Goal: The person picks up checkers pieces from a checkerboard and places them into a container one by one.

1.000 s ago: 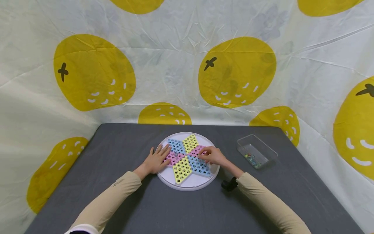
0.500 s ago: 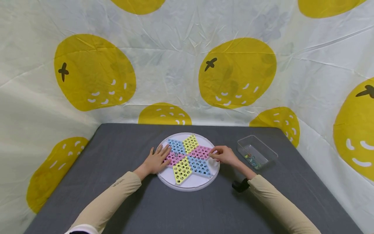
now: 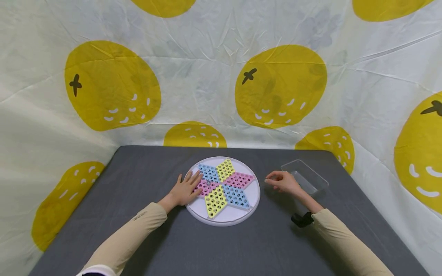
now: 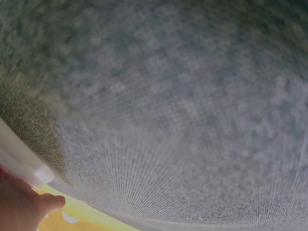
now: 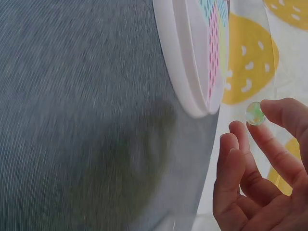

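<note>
In the head view a round white Chinese checkers board (image 3: 221,222) bears a star of yellow, blue and pink points pierced with holes. My left hand (image 3: 183,191) rests on the board's left side, fingers spread over the pink and blue points. Only a corner of that hand shows in the left wrist view. Just right of the board, above the table, my right hand (image 3: 284,182) pinches a marble (image 5: 255,113). The right wrist view shows this marble clear with a green streak, between thumb and forefinger. The other fingers are loosely bent.
A clear plastic box (image 3: 312,178) stands right of the board, partly behind my right hand, which hides the marbles in it. A dark grey cloth (image 3: 221,253) covers the table. A white sheet with yellow fruit prints (image 3: 281,84) hangs behind and at the sides.
My right hand has drawn away from the star's right pink point, moving right past the board's rim towards the clear box. My left hand has stayed where it was.
</note>
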The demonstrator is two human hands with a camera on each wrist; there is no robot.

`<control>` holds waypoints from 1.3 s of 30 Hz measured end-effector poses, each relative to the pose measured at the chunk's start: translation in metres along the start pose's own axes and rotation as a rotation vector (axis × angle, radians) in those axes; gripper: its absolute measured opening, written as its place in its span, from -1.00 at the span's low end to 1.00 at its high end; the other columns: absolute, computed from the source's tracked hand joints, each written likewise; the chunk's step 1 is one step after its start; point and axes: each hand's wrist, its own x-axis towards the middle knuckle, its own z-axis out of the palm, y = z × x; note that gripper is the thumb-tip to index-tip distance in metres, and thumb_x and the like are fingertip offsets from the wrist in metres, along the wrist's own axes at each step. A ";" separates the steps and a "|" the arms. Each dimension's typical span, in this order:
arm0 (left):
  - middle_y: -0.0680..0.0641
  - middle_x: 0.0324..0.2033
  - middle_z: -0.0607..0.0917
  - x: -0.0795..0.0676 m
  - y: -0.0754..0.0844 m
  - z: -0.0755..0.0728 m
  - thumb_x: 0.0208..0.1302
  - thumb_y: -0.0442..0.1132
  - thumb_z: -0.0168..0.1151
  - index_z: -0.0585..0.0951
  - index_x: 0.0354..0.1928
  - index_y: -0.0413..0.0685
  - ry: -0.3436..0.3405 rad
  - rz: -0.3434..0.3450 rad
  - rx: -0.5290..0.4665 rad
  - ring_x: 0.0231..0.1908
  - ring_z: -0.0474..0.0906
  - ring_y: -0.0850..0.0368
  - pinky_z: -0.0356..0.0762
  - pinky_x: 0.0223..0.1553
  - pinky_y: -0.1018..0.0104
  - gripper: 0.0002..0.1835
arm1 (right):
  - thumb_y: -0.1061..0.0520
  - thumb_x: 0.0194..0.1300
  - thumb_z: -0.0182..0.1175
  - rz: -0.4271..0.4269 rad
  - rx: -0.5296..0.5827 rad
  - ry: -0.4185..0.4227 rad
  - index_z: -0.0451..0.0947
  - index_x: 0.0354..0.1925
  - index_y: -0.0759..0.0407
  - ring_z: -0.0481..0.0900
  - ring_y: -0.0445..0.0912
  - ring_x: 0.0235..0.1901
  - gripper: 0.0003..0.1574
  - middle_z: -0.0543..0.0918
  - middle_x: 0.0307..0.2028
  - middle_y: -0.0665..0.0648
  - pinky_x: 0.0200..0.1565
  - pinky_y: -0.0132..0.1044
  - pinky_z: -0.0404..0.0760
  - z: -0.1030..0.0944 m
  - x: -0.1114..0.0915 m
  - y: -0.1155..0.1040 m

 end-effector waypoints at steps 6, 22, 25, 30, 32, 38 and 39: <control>-0.01 0.39 -0.05 0.002 -0.004 0.005 0.33 0.18 -0.34 -0.04 0.38 0.08 -0.006 -0.009 0.016 0.38 -0.22 -0.13 -0.21 0.22 -0.26 -0.35 | -0.02 0.18 0.15 0.012 0.002 0.011 0.53 -0.11 0.28 0.56 0.05 -0.49 -0.57 0.60 -0.47 0.28 -0.46 -0.14 0.55 -0.021 -0.009 0.006; 0.02 0.40 -0.08 0.001 -0.001 0.000 0.34 0.17 -0.33 -0.06 0.38 0.10 -0.033 -0.024 0.003 0.38 -0.24 -0.12 -0.24 0.23 -0.26 -0.35 | -0.03 0.21 0.11 0.023 0.044 0.049 0.47 -0.04 0.32 0.60 0.11 -0.41 -0.50 0.60 -0.24 0.41 -0.40 -0.09 0.58 -0.047 -0.016 0.025; 0.01 0.40 -0.07 0.001 0.000 0.000 0.34 0.16 -0.32 -0.05 0.38 0.09 -0.031 -0.022 0.011 0.38 -0.24 -0.12 -0.23 0.23 -0.26 -0.35 | -0.05 0.21 0.11 0.041 0.050 0.059 0.46 -0.02 0.32 0.61 0.10 -0.40 -0.48 0.59 -0.20 0.42 -0.37 -0.08 0.58 -0.052 -0.017 0.027; -0.02 0.39 -0.02 0.000 0.003 -0.002 0.34 0.14 -0.28 0.00 0.38 0.05 -0.017 -0.016 0.015 0.38 -0.19 -0.14 -0.19 0.22 -0.27 -0.36 | -0.07 0.23 0.08 0.069 0.037 0.068 0.42 0.03 0.32 0.63 0.10 -0.35 -0.43 0.58 -0.17 0.41 -0.31 -0.10 0.59 -0.062 -0.017 0.032; -0.03 0.39 0.00 -0.001 0.004 -0.004 0.34 0.13 -0.27 0.01 0.37 0.04 -0.011 -0.012 0.017 0.37 -0.17 -0.16 -0.16 0.21 -0.27 -0.36 | -0.08 0.24 0.07 0.076 0.024 0.076 0.41 0.04 0.33 0.63 0.10 -0.34 -0.43 0.58 -0.17 0.40 -0.32 -0.12 0.60 -0.065 -0.017 0.034; -0.05 0.38 0.00 -0.003 0.004 -0.005 0.34 0.11 -0.28 0.02 0.37 0.02 -0.003 -0.002 0.025 0.37 -0.16 -0.16 -0.15 0.20 -0.29 -0.37 | -0.10 0.23 0.07 0.089 -0.017 0.112 0.43 0.02 0.33 0.63 0.05 -0.37 -0.42 0.64 -0.26 0.31 -0.36 -0.14 0.60 -0.076 -0.016 0.040; -0.05 0.38 0.00 -0.003 0.004 -0.005 0.34 0.11 -0.28 0.02 0.37 0.02 -0.003 -0.003 0.023 0.37 -0.16 -0.16 -0.15 0.20 -0.29 -0.37 | -0.10 0.23 0.07 0.091 -0.022 0.116 0.42 0.02 0.33 0.63 0.02 -0.38 -0.41 0.65 -0.29 0.25 -0.36 -0.14 0.60 -0.078 -0.016 0.041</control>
